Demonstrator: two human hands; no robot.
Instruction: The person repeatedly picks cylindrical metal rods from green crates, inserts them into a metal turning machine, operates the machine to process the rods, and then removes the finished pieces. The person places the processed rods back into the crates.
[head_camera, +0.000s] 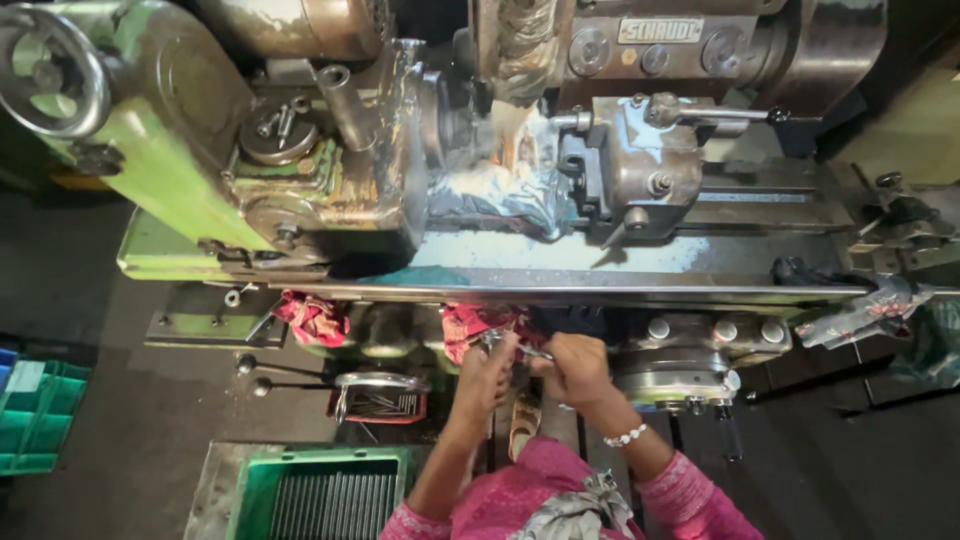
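Green crate (320, 490) of metal rods sits nearest, near-left. Above it, my left hand (487, 372) and right hand (572, 366) meet at the machine's (330, 170) front, both closed on one small metal rod (520, 350) just under the red rag (480, 322). Looks like handling one piece between loads; next move needs a firm pinch. Handles, rag crowd the spot. Wet grinding area far, centre.

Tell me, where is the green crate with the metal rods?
In the head view, the green crate sits at the bottom, left of centre, beside the person's left arm and just below the small red tray.
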